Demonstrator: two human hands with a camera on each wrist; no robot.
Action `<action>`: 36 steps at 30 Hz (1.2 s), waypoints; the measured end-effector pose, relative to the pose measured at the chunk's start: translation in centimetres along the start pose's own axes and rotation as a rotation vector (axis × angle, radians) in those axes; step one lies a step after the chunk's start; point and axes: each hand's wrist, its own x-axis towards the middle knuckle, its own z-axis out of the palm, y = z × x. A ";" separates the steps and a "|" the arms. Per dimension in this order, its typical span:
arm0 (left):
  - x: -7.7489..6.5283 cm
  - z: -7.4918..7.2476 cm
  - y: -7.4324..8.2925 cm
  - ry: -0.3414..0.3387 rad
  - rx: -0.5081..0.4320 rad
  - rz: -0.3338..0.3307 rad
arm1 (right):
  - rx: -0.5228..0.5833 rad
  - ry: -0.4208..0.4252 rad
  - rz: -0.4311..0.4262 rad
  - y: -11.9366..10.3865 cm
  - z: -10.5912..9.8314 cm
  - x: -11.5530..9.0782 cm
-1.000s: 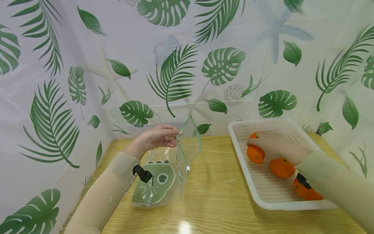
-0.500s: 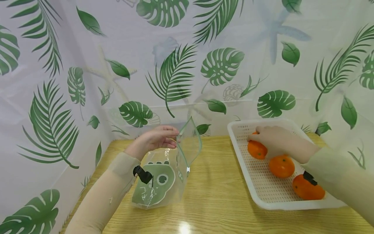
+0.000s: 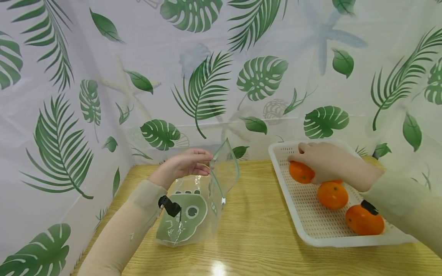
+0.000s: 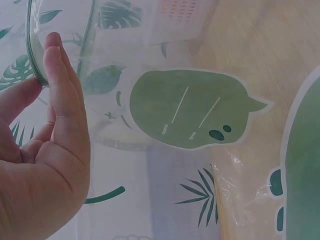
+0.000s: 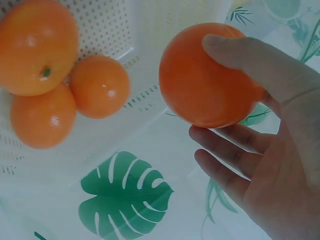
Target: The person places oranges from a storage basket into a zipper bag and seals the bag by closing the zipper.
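My left hand (image 3: 190, 161) pinches the rim of a clear zip bag (image 3: 214, 218) between thumb and fingers. The bag's green-edged mouth gapes to the right, a white slider at its lower corner, and its front bears a green dinosaur print. In the left wrist view, thumb and fingertips meet at the green rim of the bag (image 4: 85, 42). Over the white basket (image 3: 304, 230), my right hand (image 3: 328, 159) grips an orange (image 3: 300, 172). The right wrist view shows this orange (image 5: 200, 80) between thumb and fingers, apart from the other oranges (image 5: 45, 117).
Inside the basket sit an orange (image 3: 332, 196) in the middle, another orange (image 3: 365, 220) near the front, and one partly hidden under my right hand. Wooden table (image 3: 252, 230) lies between bag and basket. A leaf-patterned sheet (image 3: 214, 96) hangs behind and at both sides.
My right hand has risen slightly with the orange in its grip, uncovering part of another orange below. My left hand and the bag have barely moved.
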 end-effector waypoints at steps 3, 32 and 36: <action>0.0 0.1 0.0 -0.003 0.000 -0.002 | -0.004 0.023 -0.018 -0.4 -0.4 0.1; 0.1 0.3 -0.1 -0.012 -0.010 -0.014 | -0.031 0.237 -0.222 -5.0 -4.9 2.4; 0.2 0.3 -0.2 -0.015 -0.012 -0.017 | -0.036 0.254 -0.234 -5.5 -5.4 2.7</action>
